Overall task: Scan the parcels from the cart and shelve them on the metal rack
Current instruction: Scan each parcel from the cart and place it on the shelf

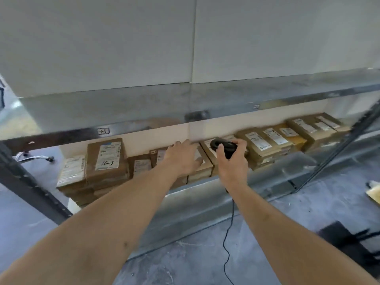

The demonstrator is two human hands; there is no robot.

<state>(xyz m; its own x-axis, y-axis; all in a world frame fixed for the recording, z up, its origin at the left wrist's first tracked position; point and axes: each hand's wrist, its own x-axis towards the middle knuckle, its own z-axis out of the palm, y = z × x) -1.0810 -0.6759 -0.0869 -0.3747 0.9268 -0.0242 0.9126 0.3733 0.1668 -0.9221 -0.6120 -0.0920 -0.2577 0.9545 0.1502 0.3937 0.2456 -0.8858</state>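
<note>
A: What is on the rack (144,204)?

B: Flat brown cardboard parcels (106,159) with white printed labels, stacked in a row along the lower shelf. The rack is dull galvanised sheet metal with dark perforated uprights.

A: And the hands?

B: The left hand (183,157) reaches in palm down, fingers spread and fairly straight, resting on a parcel in the middle of the row. The right hand (232,159) grips a black plastic scanner (224,147), its rounded head aimed at the labels, just beside the left hand.

A: Anything in the way?

B: The upper shelf (123,110) overhangs the row. A thin black cord (228,239) hangs from the scanner down to the grey concrete floor (205,260).
</note>
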